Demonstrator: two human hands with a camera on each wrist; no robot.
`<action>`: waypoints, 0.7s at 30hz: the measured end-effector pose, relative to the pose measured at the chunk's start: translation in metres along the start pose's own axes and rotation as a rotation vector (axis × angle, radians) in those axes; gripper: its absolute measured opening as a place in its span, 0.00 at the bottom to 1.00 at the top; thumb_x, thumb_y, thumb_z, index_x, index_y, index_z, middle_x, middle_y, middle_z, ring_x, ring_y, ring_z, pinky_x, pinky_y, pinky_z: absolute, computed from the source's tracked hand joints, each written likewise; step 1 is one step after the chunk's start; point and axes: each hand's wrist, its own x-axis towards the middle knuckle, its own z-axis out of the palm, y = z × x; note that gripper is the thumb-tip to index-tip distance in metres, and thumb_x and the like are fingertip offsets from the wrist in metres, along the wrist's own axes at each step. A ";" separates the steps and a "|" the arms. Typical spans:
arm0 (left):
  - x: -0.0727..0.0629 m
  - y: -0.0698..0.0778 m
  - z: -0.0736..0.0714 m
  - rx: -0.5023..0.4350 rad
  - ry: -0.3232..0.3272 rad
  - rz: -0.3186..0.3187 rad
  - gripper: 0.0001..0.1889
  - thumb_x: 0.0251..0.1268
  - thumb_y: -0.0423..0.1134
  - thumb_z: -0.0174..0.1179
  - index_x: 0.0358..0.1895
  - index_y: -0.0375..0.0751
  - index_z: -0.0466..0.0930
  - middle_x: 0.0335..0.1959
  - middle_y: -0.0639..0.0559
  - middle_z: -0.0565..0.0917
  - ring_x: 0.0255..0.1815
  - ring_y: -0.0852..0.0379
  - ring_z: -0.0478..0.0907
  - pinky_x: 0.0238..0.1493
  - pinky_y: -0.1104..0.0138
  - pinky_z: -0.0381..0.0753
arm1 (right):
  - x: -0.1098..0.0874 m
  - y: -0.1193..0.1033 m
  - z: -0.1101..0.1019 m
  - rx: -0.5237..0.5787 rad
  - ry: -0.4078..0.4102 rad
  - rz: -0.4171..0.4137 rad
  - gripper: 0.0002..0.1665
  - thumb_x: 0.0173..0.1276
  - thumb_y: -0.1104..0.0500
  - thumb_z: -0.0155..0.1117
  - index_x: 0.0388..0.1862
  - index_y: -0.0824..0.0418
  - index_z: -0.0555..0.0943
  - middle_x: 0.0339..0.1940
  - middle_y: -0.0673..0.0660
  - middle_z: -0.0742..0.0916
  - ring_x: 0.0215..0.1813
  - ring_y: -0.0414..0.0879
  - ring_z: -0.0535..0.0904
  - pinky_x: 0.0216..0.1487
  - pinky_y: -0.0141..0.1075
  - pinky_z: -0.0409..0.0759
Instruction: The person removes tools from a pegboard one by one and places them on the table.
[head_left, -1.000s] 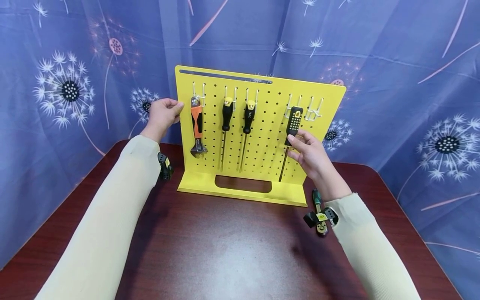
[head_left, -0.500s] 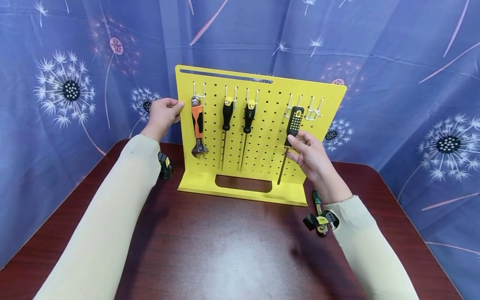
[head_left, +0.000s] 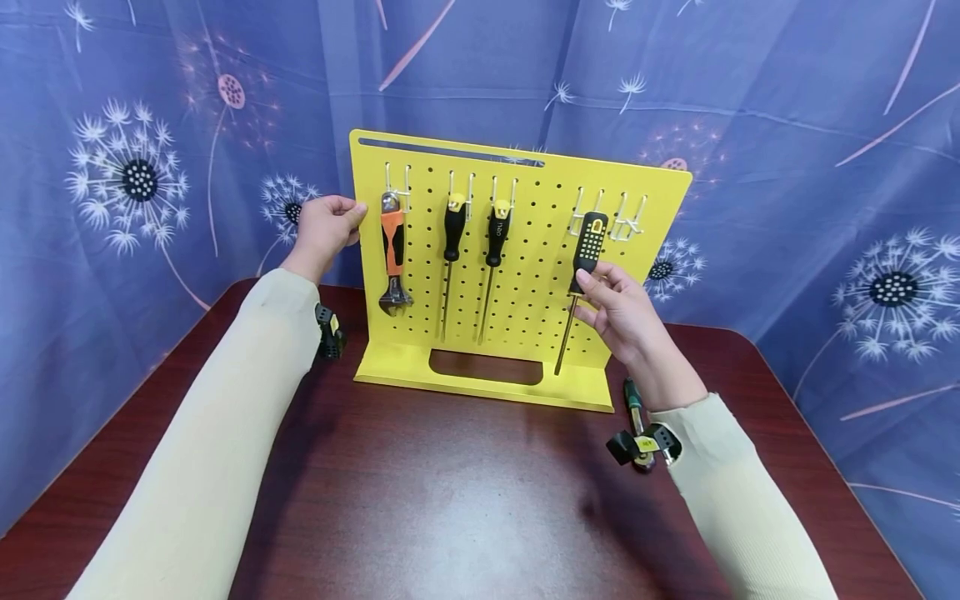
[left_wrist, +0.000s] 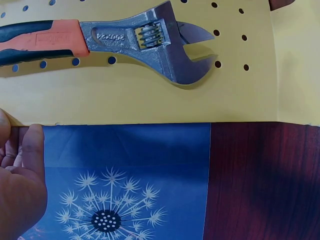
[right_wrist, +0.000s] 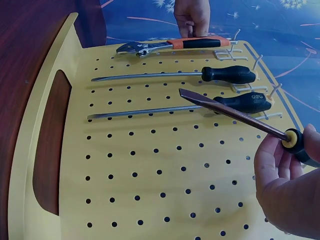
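My right hand point(head_left: 622, 308) grips the lower handle of a black screwdriver point(head_left: 589, 246) with yellow markings, blade hanging downward before the yellow pegboard point(head_left: 405, 358). Its top end overlaps a white hook in the head view. In the right wrist view, the screwdriver's flat blade point(right_wrist: 232, 115) stands off the board. My left hand point(head_left: 326, 232) pinches the board's left edge between thumb and fingers. Beside it hangs an adjustable wrench point(head_left: 394, 250) with an orange and black handle. Two black screwdrivers with yellow ends, one left point(head_left: 453, 233) and one right point(head_left: 498, 237), hang in the middle.
Right of the held screwdriver is a bare white double hook point(head_left: 624, 229). A green-handled ratchet point(head_left: 633, 398) lies on the dark red table point(head_left: 450, 483), partly covered by the right wrist camera point(head_left: 641, 443). Behind the board hangs a blue dandelion-print curtain point(head_left: 480, 75).
The held screwdriver's blade tip has swung slightly down and left, while its handle stays near the hook. My left hand has stayed at the board's edge.
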 end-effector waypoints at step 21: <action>0.001 -0.001 0.000 -0.018 -0.004 -0.016 0.17 0.79 0.43 0.56 0.57 0.34 0.80 0.34 0.65 0.77 0.40 0.67 0.75 0.57 0.65 0.83 | -0.008 -0.003 0.002 -0.005 -0.005 -0.009 0.10 0.79 0.61 0.56 0.34 0.51 0.75 0.29 0.44 0.75 0.34 0.34 0.74 0.39 0.27 0.83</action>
